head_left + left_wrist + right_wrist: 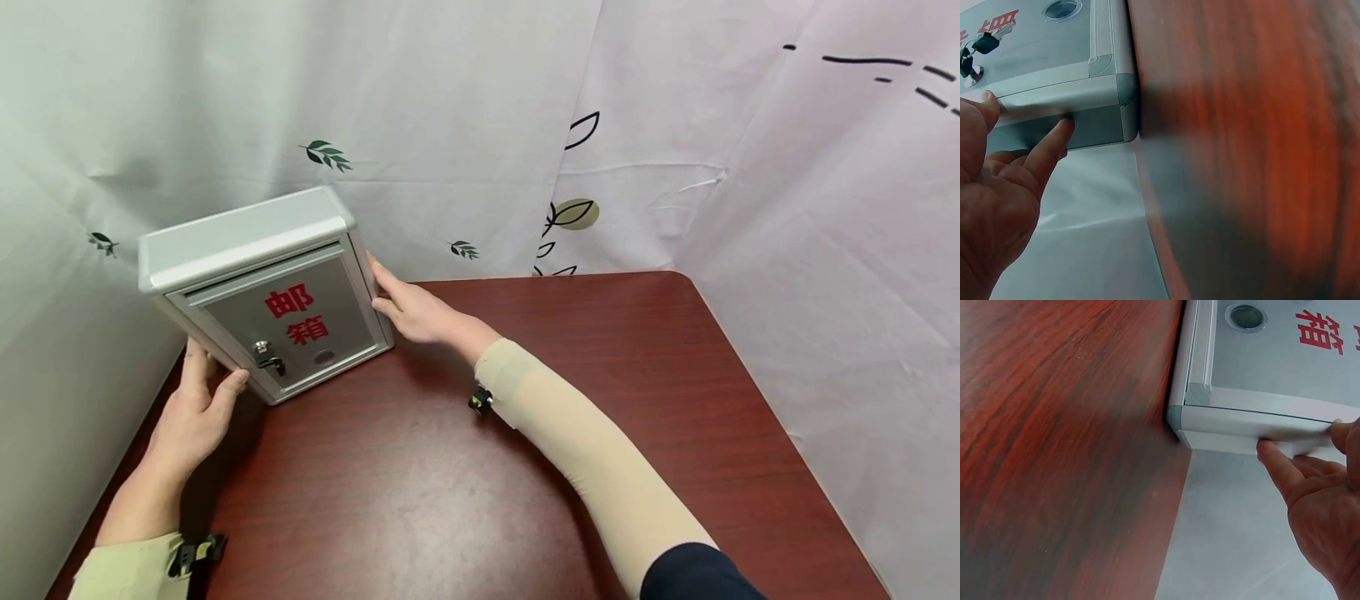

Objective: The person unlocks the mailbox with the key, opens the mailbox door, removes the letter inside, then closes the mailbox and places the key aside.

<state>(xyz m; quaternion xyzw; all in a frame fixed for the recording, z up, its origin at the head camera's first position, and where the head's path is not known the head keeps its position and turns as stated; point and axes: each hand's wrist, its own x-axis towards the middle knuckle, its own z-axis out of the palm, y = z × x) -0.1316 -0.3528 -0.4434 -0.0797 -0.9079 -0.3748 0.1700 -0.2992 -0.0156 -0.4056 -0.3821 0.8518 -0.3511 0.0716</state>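
Observation:
A silver metal mailbox [240, 321] with red characters stands upright on the table at the back left, turned slightly. My left hand [187, 417] touches its left side, thumb by the front edge; in the left wrist view the fingers [1050, 147] lie fairly straight against the side wall. On the opposite side, my right hand [420, 312] rests against the right wall, its fingers [1279, 465] extended and the thumb near the front edge. From the lock at the front's lower left hang keys [272, 362] with black heads. The mailbox's back is hidden.
The reddish-brown wooden table [465, 467] reaches to the right and toward me. White curtains [450, 100] with leaf prints hang close behind the mailbox and along both sides. A small round window [1246, 318] sits low on the mailbox front.

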